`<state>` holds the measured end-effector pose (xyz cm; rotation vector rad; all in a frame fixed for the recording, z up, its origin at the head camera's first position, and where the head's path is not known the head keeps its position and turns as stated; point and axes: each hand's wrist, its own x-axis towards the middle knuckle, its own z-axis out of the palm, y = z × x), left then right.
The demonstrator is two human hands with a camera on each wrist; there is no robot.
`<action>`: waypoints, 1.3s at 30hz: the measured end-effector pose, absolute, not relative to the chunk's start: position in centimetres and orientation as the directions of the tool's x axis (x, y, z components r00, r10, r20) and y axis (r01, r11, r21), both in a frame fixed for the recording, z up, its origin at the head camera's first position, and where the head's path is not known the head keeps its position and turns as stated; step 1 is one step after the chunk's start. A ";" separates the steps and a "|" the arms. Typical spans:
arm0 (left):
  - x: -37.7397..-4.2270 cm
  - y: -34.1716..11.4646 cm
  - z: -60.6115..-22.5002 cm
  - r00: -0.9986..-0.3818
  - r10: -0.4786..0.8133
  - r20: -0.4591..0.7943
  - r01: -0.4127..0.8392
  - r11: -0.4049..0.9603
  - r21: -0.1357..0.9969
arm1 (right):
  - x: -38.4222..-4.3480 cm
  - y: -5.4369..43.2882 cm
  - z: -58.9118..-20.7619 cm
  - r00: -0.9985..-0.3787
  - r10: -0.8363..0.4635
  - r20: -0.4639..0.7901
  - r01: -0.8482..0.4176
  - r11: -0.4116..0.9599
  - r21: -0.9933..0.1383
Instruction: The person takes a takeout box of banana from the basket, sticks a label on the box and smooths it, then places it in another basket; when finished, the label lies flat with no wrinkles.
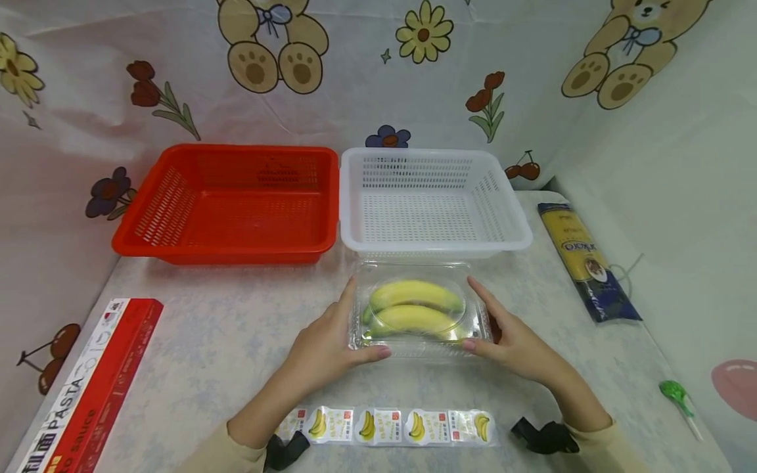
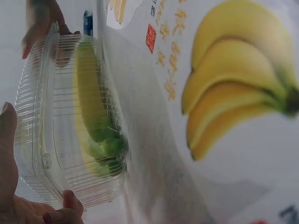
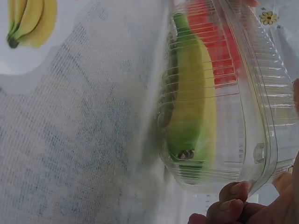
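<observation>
While two curved yellow-green bananas [image 1: 414, 318] lie inside a clear, rectangular plastic clamshell [image 1: 414, 270] near the white perforated plastic basket [image 1: 437, 247], the left hand [image 1: 324, 345] and right hand [image 1: 519, 345] grip the clamshell's opposite ends, thumbs at the near edge, both angled inward.

Two yellow-green bananas [image 1: 416, 295] lie inside a clear container [image 1: 422, 347].
</observation>
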<state>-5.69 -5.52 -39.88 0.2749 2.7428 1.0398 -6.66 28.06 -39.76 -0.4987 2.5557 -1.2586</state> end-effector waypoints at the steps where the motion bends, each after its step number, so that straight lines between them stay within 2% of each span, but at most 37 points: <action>1: -5.7 -5.4 -39.9 -0.964 0.239 -0.119 0.100 0.736 0.670 | -6.7 28.2 -39.8 -0.910 -0.407 -0.072 -0.192 0.571 -0.798; 17: -5.8 -4.5 -39.9 -0.968 0.224 -0.112 0.095 0.742 0.664 | -8.0 29.6 -40.8 -0.913 -0.405 -0.052 -0.224 0.605 -0.764; 27: -5.6 -4.7 -39.9 -0.972 0.218 -0.082 0.124 0.781 0.612 | -7.8 29.4 -41.1 -0.928 -0.373 -0.016 -0.240 0.631 -0.738; 30: -4.9 -4.5 -39.5 -0.975 0.223 -0.024 0.168 0.796 0.581 | -7.2 29.4 -41.1 -0.936 -0.350 0.030 -0.270 0.664 -0.697; 33: -3.8 -4.0 -38.6 -0.962 0.258 0.087 0.261 0.781 0.568 | -6.3 29.6 -40.9 -0.942 -0.322 0.099 -0.305 0.690 -0.657; 36: -2.3 -3.2 -37.9 -0.924 0.333 0.191 0.380 0.730 0.568 | -5.3 29.9 -40.8 -0.936 -0.304 0.175 -0.343 0.689 -0.639; 39: -0.9 -2.2 -37.7 -0.871 0.429 0.239 0.484 0.666 0.567 | -4.2 30.2 -40.8 -0.924 -0.295 0.245 -0.382 0.663 -0.644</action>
